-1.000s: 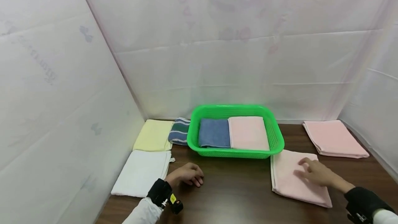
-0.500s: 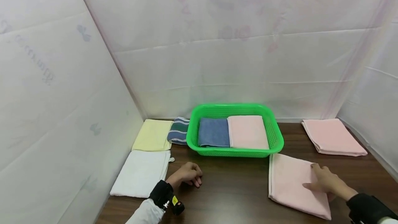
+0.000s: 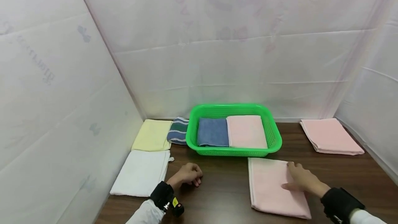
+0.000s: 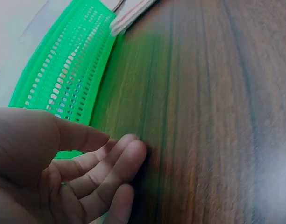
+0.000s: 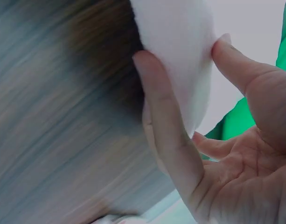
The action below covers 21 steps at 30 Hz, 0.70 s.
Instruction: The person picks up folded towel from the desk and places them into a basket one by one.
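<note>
On the right of the head view, my right hand (image 3: 306, 181) grips a folded pink towel (image 3: 270, 184) by its right edge. The right wrist view shows the thumb (image 5: 238, 63) on one face of the towel (image 5: 180, 46) and fingers (image 5: 156, 93) on the other. My left hand (image 3: 189, 174) rests near the table's middle, in front of the green basket (image 3: 233, 152). Its fingers (image 4: 117, 168) are loosely curled and hold nothing. Inside the basket lie a folded blue towel (image 3: 212, 132) and another folded pink towel (image 3: 247, 131), side by side.
A yellow towel (image 3: 153, 134), a white towel (image 3: 141, 172) and a striped towel (image 3: 178, 130) lie left of the basket. One more pink towel (image 3: 331, 136) lies at the back right. White sheets (image 3: 202, 61) wall in the brown table (image 3: 224, 196).
My right hand has gone from lying on the pink towel to gripping its right edge. The towel has slid left and towards me, away from the basket's corner. My left hand stays put.
</note>
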Tool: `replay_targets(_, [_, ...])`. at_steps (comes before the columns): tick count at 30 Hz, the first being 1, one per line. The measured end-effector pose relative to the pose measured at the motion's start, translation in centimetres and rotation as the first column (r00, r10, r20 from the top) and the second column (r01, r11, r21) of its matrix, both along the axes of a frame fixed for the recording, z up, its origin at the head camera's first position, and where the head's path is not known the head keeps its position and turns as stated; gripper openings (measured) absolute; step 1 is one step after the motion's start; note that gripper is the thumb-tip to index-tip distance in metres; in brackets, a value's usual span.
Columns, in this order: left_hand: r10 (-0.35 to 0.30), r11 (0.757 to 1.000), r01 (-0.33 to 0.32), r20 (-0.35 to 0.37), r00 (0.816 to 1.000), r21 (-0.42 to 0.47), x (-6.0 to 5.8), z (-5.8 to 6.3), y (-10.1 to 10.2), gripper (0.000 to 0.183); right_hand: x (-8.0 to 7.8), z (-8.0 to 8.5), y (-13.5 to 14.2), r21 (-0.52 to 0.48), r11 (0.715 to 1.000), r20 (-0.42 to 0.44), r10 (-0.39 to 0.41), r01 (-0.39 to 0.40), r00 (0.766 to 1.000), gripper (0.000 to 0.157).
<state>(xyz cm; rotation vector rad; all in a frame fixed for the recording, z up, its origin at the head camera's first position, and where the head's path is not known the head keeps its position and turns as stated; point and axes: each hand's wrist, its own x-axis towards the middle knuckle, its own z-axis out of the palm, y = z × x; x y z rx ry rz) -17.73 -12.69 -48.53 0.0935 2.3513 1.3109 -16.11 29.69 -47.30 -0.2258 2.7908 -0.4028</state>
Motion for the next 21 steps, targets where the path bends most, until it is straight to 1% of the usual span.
replay_targets(3, [-0.007,1.0,0.007,-0.039,0.999,0.002,0.5,0.0,0.4,0.012,-0.4,0.0,-2.8,-0.017,1.0,-0.011,0.008,-0.008,1.0,0.094])
replay_targets(5, [-0.047,0.999,0.045,-0.1,0.994,-0.029,0.9,0.0,0.7,0.013,-0.5,-0.1,-4.7,-0.022,1.0,-0.033,0.018,-0.019,0.999,0.094])
replay_targets(7, [-0.11,0.992,0.099,-0.16,0.981,-0.076,1.4,-0.1,1.1,0.014,-0.4,-0.3,-6.4,-0.023,0.999,-0.065,0.033,-0.034,0.997,0.091])
replay_targets(10, [-0.199,0.976,0.171,-0.232,0.952,-0.135,2.1,-0.2,1.6,0.016,-0.1,-0.7,-9.0,-0.035,0.998,-0.112,0.051,-0.055,0.992,0.086])
replay_targets(13, [-0.238,0.969,0.212,-0.257,0.937,-0.125,2.6,-0.1,2.2,0.017,-0.1,-0.9,-11.1,-0.066,0.996,-0.147,0.05,-0.06,0.988,0.083])
replay_targets(14, [-0.246,0.968,0.22,-0.272,0.931,-0.123,2.7,-0.1,2.5,0.018,-0.1,-0.9,-11.7,-0.075,0.995,-0.156,0.047,-0.059,0.987,0.082])
replay_targets(15, [-0.244,0.968,0.219,-0.278,0.929,-0.12,2.7,0.0,2.7,0.019,0.0,-1.0,-12.2,-0.081,0.995,-0.163,0.045,-0.059,0.986,0.082])
replay_targets(17, [-0.229,0.972,0.202,-0.285,0.931,-0.121,2.9,0.1,3.2,0.021,0.1,-1.1,-12.8,-0.093,0.993,-0.172,0.049,-0.066,0.984,0.082])
replay_targets(18, [-0.22,0.974,0.196,-0.28,0.934,-0.113,3.0,0.1,3.4,0.022,0.1,-1.1,-12.9,-0.106,0.992,-0.169,0.047,-0.066,0.984,0.084])
replay_targets(19, [-0.199,0.979,0.18,-0.262,0.944,-0.093,3.1,0.2,3.5,0.022,0.2,-1.2,-12.9,-0.13,0.99,-0.159,0.041,-0.062,0.986,0.085])
replay_targets(20, [-0.17,0.985,0.161,-0.226,0.959,-0.061,3.2,0.3,3.7,0.023,0.3,-1.2,-12.8,-0.158,0.986,-0.144,0.03,-0.053,0.989,0.086])
replay_targets(21, [-0.132,0.991,0.132,-0.172,0.976,-0.014,3.3,0.3,3.8,0.023,0.4,-1.2,-12.5,-0.205,0.978,-0.121,0.012,-0.037,0.993,0.086])
